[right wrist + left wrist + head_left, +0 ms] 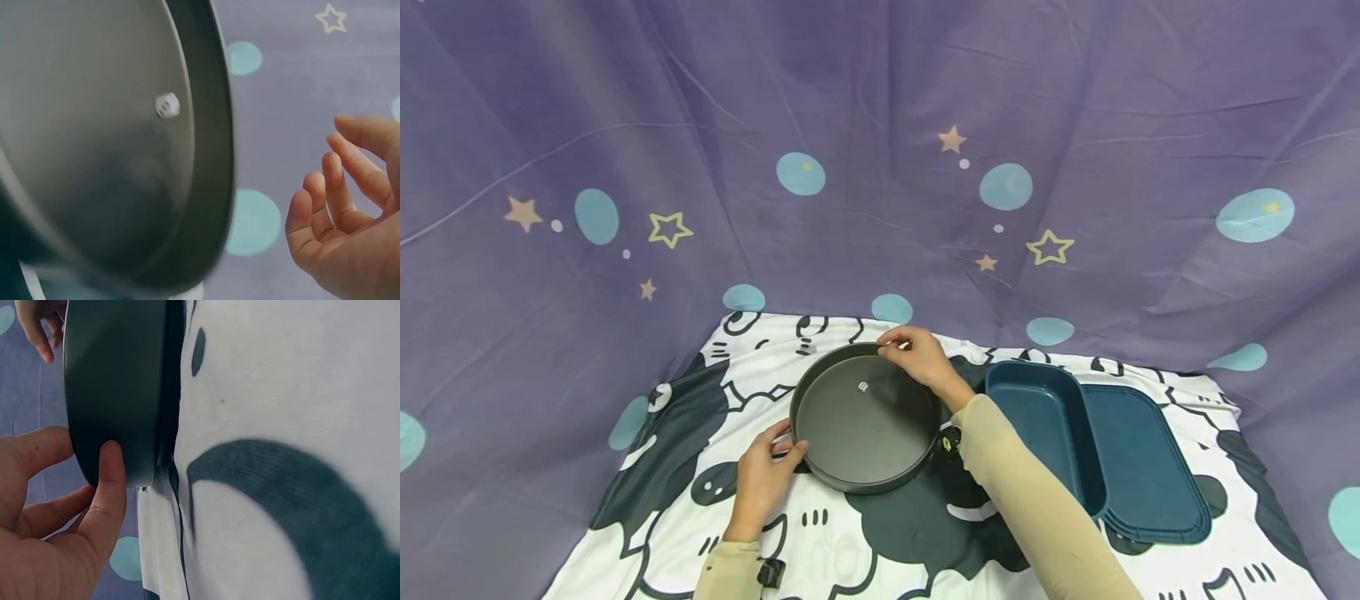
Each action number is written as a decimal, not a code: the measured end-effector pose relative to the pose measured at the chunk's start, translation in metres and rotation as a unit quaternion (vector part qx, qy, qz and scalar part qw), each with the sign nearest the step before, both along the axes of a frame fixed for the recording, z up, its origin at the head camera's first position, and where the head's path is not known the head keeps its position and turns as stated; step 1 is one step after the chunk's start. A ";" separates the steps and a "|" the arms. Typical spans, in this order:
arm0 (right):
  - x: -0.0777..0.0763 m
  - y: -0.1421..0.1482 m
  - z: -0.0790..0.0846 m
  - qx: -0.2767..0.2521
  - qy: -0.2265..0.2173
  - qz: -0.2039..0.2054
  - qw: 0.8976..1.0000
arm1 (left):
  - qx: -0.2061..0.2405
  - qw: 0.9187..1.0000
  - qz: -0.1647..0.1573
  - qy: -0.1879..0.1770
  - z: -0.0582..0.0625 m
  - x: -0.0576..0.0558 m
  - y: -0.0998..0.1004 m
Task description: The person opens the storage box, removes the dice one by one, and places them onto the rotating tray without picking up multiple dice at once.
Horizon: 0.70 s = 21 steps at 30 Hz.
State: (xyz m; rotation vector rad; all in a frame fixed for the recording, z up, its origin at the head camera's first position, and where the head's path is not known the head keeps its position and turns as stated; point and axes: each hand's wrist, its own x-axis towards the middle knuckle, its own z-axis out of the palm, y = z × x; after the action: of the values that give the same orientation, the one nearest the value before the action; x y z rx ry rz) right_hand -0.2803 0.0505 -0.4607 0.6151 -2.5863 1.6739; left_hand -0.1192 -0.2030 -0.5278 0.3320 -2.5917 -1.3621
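A dark grey round baking pan (868, 425) with a low wall lies on the patterned cloth. A small white die (167, 105) with dark pips sits on the pan's floor; in the head view the same die (862, 387) is near the far side. My left hand (765, 471) holds the near-left rim, thumb over the edge and fingers against the outer wall (119, 381). Above the far-right rim hovers my right hand (921, 358), fingers loosely bent and nothing between them. In the right wrist view that hand (350, 212) is apart from the pan.
To the right lies a deep blue rectangular tray (1048, 417), and beside it, partly beneath, a flat blue lid-like piece (1150, 467). Black-and-white cartoon cloth (820, 533) covers the table. A purple curtain (880, 167) with stars and dots hangs behind and at both sides.
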 end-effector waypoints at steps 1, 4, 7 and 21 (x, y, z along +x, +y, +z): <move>0.000 0.006 0.002 -0.003 0.002 -0.001 1.000 | 0.000 1.000 0.000 0.001 0.000 0.000 0.000; 0.002 0.024 0.009 -0.011 -0.001 -0.009 1.000 | -0.001 1.000 -0.001 0.007 0.000 0.000 0.000; 0.005 0.044 0.014 -0.014 -0.013 -0.016 1.000 | -0.001 1.000 -0.002 0.008 0.001 -0.001 0.000; 0.028 0.127 0.016 -0.001 -0.044 -0.041 0.998 | 0.009 1.000 -0.012 -0.015 0.004 0.001 0.000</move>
State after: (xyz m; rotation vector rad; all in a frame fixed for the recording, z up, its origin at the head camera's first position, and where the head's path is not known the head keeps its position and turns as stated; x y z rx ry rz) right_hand -0.2520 0.1773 -0.4447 0.4390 -2.6283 1.7166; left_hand -0.1180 -0.2026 -0.5236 0.3279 -2.6172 -1.3986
